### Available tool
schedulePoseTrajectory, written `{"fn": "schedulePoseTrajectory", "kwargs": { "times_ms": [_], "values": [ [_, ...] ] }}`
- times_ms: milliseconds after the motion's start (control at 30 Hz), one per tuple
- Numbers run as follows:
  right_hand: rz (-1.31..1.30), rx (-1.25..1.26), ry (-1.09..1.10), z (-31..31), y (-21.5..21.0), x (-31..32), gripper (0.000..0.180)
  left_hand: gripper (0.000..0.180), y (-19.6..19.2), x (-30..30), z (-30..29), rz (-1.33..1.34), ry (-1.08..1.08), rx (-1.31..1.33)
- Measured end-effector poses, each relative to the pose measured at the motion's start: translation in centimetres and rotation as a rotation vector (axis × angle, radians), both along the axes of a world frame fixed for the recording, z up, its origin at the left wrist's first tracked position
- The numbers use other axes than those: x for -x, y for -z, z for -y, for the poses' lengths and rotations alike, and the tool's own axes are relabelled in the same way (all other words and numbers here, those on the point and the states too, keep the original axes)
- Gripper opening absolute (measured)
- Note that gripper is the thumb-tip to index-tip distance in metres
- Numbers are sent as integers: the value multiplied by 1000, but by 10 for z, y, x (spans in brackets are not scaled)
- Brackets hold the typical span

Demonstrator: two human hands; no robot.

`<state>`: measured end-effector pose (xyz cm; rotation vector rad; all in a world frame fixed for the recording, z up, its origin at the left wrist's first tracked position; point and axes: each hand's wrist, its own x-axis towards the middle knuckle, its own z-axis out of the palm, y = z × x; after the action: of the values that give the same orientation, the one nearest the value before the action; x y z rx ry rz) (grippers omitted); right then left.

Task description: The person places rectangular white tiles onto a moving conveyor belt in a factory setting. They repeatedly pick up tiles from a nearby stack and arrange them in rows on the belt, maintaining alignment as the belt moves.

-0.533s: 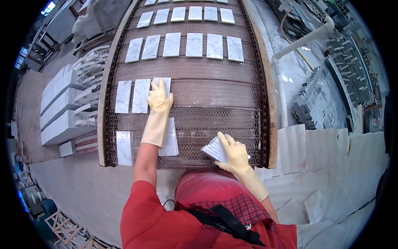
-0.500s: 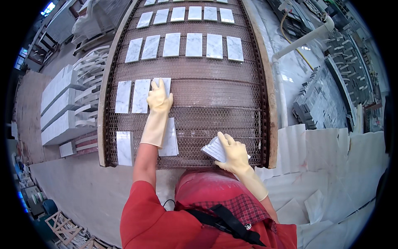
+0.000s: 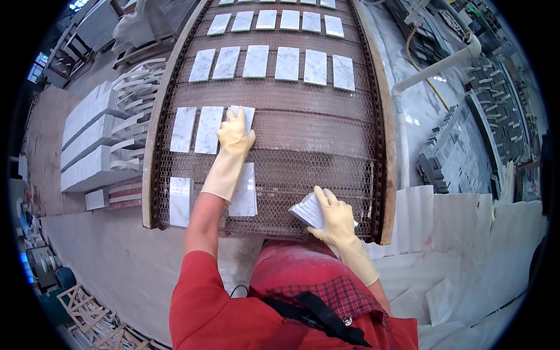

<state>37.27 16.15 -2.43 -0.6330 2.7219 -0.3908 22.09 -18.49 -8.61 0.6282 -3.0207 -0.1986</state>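
Observation:
My left hand (image 3: 235,133), in a pale yellow rubber glove, lies over a white, grey-veined marble tile (image 3: 249,118). Its fingers stretch toward the tile's far edge, with the thumb out to the right; the palm hides much of the tile. Two similar tiles (image 3: 209,129) lie to its left in the same row on a brown wire-mesh conveyor (image 3: 315,131). My right hand (image 3: 336,219), gloved alike, grips a tilted stack of marble tiles (image 3: 309,211) at the conveyor's near edge. Nearer me rest a single tile (image 3: 181,201) and some overlapping tiles (image 3: 247,189), partly behind my left forearm.
Farther up the conveyor are rows of tiles (image 3: 287,63). Wooden side rails (image 3: 386,219) border the mesh. Strapped slab stacks (image 3: 87,137) stand at left. To the right are a grey pipe (image 3: 434,73), grey mosaic sheets (image 3: 461,146) and white foam sheeting (image 3: 449,219).
The whole view has shifted, so the conveyor and tiles sit farther right in the picture. Both hands keep nearly the same places against the tiles.

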Motion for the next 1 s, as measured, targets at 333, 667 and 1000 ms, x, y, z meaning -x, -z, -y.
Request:
{"fn": "schedulePoseTrajectory", "kwargs": {
  "times_ms": [333,667,1000],
  "values": [
    [25,-21,8,1,3,3,124,91,17,7,3,-48,72,80],
    [25,-33,10,2,7,5,124,77,-4,-2,-26,-230,203,94],
    [55,-42,13,4,9,7,125,61,20,38,-94,-32,41,51]
  ]
}}
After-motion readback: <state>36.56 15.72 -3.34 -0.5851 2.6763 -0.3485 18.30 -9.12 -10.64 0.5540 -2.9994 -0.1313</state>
